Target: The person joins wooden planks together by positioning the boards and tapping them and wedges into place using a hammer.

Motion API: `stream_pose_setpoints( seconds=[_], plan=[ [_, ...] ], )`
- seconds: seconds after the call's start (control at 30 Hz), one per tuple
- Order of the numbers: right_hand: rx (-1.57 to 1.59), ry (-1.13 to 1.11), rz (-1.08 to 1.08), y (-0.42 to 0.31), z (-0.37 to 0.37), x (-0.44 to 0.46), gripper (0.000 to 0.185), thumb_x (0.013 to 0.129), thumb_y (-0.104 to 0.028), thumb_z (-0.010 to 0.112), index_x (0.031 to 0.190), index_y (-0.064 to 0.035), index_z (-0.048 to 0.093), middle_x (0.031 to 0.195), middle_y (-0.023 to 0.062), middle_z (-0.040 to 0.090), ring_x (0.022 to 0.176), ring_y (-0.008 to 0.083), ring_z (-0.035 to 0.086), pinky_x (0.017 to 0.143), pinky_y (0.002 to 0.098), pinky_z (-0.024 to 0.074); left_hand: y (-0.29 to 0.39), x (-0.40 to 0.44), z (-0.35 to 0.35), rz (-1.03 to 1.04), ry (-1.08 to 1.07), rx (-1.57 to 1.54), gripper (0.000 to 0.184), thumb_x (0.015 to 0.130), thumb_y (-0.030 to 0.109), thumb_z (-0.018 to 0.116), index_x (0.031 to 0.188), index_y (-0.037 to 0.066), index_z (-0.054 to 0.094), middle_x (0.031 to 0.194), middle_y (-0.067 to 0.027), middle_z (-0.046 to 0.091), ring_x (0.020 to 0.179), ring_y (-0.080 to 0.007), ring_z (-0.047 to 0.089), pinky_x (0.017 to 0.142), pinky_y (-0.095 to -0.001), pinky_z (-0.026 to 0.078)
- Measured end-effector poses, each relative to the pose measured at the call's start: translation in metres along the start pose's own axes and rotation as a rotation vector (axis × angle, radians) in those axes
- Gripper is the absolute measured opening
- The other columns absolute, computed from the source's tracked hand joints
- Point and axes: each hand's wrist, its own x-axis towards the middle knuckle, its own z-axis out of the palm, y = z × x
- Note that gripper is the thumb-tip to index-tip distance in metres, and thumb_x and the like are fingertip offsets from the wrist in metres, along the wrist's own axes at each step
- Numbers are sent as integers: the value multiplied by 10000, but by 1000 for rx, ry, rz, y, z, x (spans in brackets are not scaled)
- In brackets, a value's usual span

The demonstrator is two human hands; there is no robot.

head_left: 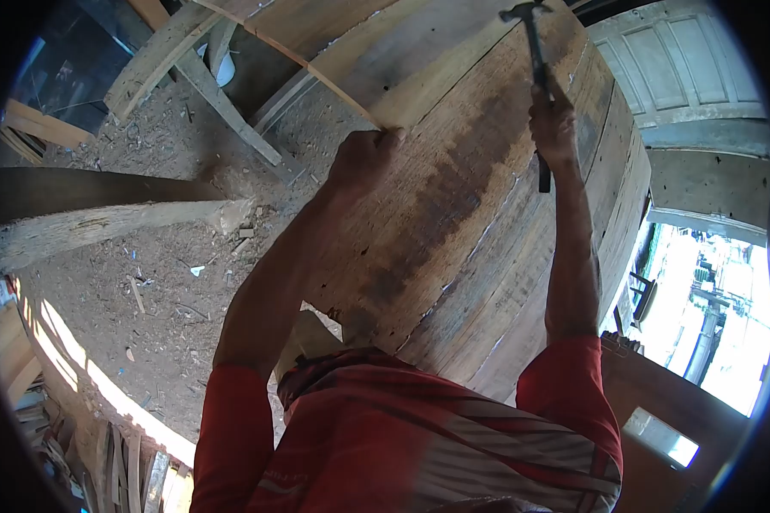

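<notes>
Hammer: likely head-heavy, stiff; best held by its handle.
Right hand: gripping the handle.
Left hand: curled at the planks; cannot tell its hold.

Right hand gripped hammer (part-way along its length) over planked wooden surface; left hand, curled, was at that surface's edge; floor was debris-strewn

Dim, fisheye-warped, glare at right

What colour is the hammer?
The hammer looks dark, nearly black, best seen in the head view.
</notes>
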Motion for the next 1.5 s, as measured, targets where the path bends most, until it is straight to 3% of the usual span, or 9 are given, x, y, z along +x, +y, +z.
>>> stream_pose_setpoints(
  seconds=[0.1, 0.23, 0.33, 0.47, 0.73, 0.9, 1.13, 1.27, 1.5],
  plan=[
    [-158, 266, -162, 7, 19, -11, 536, 1061, -268, 483, 1569, -138, 375, 1072, 292, 704, 914, 471, 703, 723, 532, 538, 10, -3, -4, -43, -32, 14, 582, 990, 481, 555, 879, -75, 687, 709, -155, 639, 697, -238, 612, 729, -433, 479],
    [-468, -12, -82, 41, 27, -3, 553, 1045, -287, 475, 1573, -185, 348, 1200, 315, 650, 1044, 537, 633, 879, 615, 484, 0, 1, 7, 90, 24, 54, 576, 1009, 475, 538, 824, -48, 694, 669, -165, 644, 659, -276, 645, 700, -472, 489],
    [-457, -27, -263, 41, 18, 14, 552, 1052, -270, 496, 1570, -140, 357, 976, 249, 724, 817, 420, 714, 707, 522, 541, -4, 2, 7, 45, 64, 37, 603, 1005, 519, 538, 840, -35, 712, 699, -165, 653, 688, -262, 659, 708, -481, 487],
    [112, -84, 104, -5, 16, -22, 588, 1047, -324, 584, 1559, -97, 406, 613, -39, 468, 480, 36, 445, 405, 250, 349, -21, 9, -6, -120, -96, -43, 696, 985, 633, 528, 1007, -32, 732, 836, -166, 718, 802, -239, 704, 756, -424, 534],
    [313, -171, 68, -114, 63, -236, 398, 989, -254, 661, 1264, 15, 557, 660, -7, 554, 497, 45, 506, 427, 256, 396, -170, -100, -87, -339, 156, -592, 699, 1025, 595, 491, 1309, -36, 587, 1079, -175, 737, 926, -226, 713, 847, -341, 565],
    [140, -745, 101, -151, 150, -377, 409, 924, -171, 731, 1260, -19, 552, 818, 110, 667, 723, 206, 677, 646, 385, 535, -385, -266, -84, -546, 304, -7, 619, 1021, 509, 515, 1344, -16, 575, 1177, -233, 703, 1033, -327, 698, 925, -414, 537],
    [-322, -917, 17, 36, 332, -477, 396, 921, -282, 711, 1220, -58, 582, 944, 192, 713, 872, 409, 703, 748, 493, 556, -533, -455, -14, -564, 249, 422, 657, 994, 244, 606, 1552, 25, 335, 1332, -271, 576, 1249, -424, 532, 1063, -503, 432],
    [-536, -980, 72, 134, 380, -514, 440, 911, -294, 711, 1260, -76, 556, 977, 189, 699, 872, 429, 695, 745, 523, 553, -582, -471, 16, -517, 93, 393, 575, 1091, 373, 370, 1563, 48, 321, 1588, -226, 351, 1454, -383, 342, 1205, -470, 285],
    [-714, -966, 84, 166, 394, -521, 391, 908, -262, 701, 1171, -72, 484, 969, 206, 683, 843, 457, 683, 735, 559, 540, -581, -450, 21, -682, 132, 149, 703, 1054, 565, 354, 1494, 26, 452, 1521, -235, 453, 1438, -352, 406, 1195, -441, 307]
  ],
)
